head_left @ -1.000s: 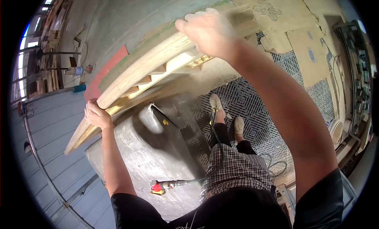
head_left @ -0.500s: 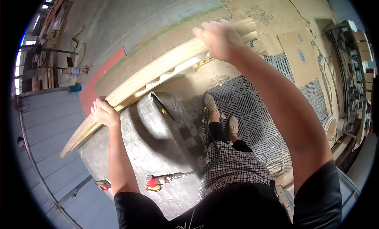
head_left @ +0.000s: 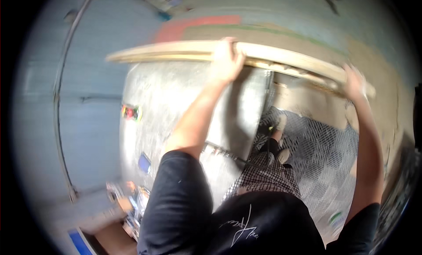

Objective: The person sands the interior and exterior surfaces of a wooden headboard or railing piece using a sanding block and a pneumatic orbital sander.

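At the far left a grey wall panel (head_left: 52,105) carries a thin dark conduit (head_left: 59,123) running top to bottom. Next to it stands a metal machine table (head_left: 176,105), scuffed and silvery, with a small control box with red and green buttons (head_left: 131,112) mounted at its left edge (detail is blurred). Low at the left lies a cluster of small items (head_left: 127,202), too smeared to identify.

A long pale wooden panel (head_left: 176,50) spans the view across the top, held edge-on above the far side of the table and over the floor beyond. The left hand (head_left: 226,59) is clenched over the panel's upper edge near its middle, fingers wrapped across the top. The right hand (head_left: 354,81) grasps the same panel close to its right end. The wide spacing of the two grips likely serves to balance a long, flexible piece and keep it from sagging or swinging.

Below the arms, checked shorts (head_left: 263,178) and shoes (head_left: 279,123) show the person standing on a dark patterned floor mat (head_left: 325,158) at the right side of the table. Beyond the panel the floor (head_left: 281,17) shows red and green painted marking
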`<act>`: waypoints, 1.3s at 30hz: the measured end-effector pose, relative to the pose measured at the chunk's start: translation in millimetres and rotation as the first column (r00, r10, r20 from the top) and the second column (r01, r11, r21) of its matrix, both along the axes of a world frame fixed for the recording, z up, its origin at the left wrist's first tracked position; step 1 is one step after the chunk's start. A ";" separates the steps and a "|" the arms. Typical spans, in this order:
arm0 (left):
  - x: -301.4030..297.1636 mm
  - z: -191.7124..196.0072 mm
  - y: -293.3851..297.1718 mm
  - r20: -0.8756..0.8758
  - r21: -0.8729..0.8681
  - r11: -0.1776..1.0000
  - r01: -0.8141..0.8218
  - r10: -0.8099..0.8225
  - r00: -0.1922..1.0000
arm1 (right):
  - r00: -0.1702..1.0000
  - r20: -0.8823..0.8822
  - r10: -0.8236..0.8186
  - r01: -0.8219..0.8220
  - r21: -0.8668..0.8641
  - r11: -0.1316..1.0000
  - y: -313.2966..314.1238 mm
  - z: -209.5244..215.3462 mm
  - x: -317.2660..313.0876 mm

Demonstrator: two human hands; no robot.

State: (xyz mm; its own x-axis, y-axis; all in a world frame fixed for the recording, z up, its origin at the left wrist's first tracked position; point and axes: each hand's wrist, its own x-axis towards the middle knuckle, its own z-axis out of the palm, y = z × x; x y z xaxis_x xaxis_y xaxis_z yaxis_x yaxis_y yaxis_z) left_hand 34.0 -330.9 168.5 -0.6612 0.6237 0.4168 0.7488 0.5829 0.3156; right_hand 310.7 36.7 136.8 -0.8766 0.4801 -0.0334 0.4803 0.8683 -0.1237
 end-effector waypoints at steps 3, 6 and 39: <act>100.7 14.1 -108.7 0.107 0.155 0.986 -0.062 0.046 0.993 | 0.999 0.021 0.024 -0.026 0.090 0.996 3.4 -30.4 28.1; 243.8 27.4 -250.1 0.275 -0.003 0.904 -0.427 0.411 0.869 | 0.997 0.006 0.081 -0.081 0.105 0.991 11.2 -25.0 31.4; 610.9 -108.3 -707.1 0.534 -0.235 -0.187 -0.954 0.795 -0.288 | 0.907 0.156 0.392 -0.277 -0.482 0.831 -188.0 -21.2 -211.2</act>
State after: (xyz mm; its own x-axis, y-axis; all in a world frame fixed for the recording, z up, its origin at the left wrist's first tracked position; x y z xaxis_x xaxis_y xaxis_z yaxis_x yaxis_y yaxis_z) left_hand 644.8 -1038.0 60.2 -0.4412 -0.8827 -0.1619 -0.7988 0.3040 0.5192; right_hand 99.6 -151.3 115.5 -0.9170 0.0422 -0.3966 0.2344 0.8615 -0.4504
